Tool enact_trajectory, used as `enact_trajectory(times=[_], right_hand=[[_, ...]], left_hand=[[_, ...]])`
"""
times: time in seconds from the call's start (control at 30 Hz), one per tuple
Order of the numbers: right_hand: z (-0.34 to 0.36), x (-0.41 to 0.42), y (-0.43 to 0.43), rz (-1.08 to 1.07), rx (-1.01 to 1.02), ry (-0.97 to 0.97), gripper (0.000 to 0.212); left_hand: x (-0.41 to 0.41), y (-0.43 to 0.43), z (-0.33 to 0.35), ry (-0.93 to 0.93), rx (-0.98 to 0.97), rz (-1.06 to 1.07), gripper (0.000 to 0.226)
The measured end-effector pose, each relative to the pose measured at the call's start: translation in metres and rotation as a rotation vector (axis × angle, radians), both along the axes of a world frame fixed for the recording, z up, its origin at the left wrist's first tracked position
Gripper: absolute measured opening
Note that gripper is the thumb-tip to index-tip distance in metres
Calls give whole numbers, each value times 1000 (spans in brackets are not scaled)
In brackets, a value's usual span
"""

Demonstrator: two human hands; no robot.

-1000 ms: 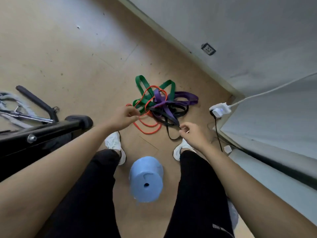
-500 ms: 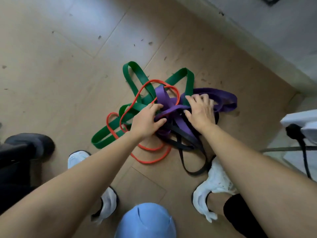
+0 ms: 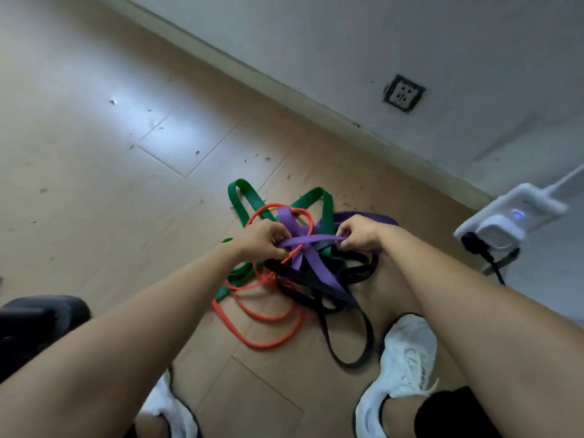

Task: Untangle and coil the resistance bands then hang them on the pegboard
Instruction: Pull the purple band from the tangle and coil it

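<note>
Here, the left hand (image 3: 260, 240) is curled into a fist around one end of a taut stretch of the flat purple rubber resistance band (image 3: 311, 239), and the right hand (image 3: 360, 233) pinches the other end of the same stretch with fingers bent inward. Between the two hands that piece of band runs almost level from left to right, lifted a little above the rest of the pile. More of the purple band drops from the middle toward the person's feet, and another loop of it pokes out behind the right hand toward the wall.

Under and around the hands lies the tangle, on the tan wood-look floor (image 3: 110, 184). The wide green rubber band (image 3: 243, 200) sends two long loops away from the person, toward the wall, and a third part trails out to the left beneath the left wrist. The thin orange-red rubber band (image 3: 268, 317) arcs over the far side of the knot and spreads in open curves toward the near left. The black rubber band (image 3: 347, 339) stretches its long loop toward the right foot, ending just beside the white sneaker (image 3: 407, 368).

Further right, a white power strip (image 3: 512, 219) with a black plug in it sits by the baseboard, and a wall socket (image 3: 404, 93) is set in the grey wall above.
</note>
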State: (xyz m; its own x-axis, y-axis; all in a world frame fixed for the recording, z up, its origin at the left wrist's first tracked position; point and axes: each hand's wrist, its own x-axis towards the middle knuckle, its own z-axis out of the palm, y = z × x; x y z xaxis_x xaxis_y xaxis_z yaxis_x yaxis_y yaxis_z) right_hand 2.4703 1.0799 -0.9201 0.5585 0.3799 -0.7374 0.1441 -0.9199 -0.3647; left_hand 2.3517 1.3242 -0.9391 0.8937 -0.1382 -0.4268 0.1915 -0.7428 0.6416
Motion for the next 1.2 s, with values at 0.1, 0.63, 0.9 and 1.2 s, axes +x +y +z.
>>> enact_trajectory(times=[0.1, 0.63, 0.9, 1.2], right_hand=[[43, 1, -1, -67, 113, -15, 11], [312, -46, 35, -12, 698, -260, 26], [395, -60, 61, -46, 1103, -187, 36], [352, -17, 94, 7, 1007, -180, 28]], left_hand=[[5, 3, 51, -56, -82, 47, 24], [-28, 12, 356, -570, -414, 248, 32], [-23, 7, 430, -667, -771, 360, 31], [20, 42, 406, -707, -1017, 446, 32]])
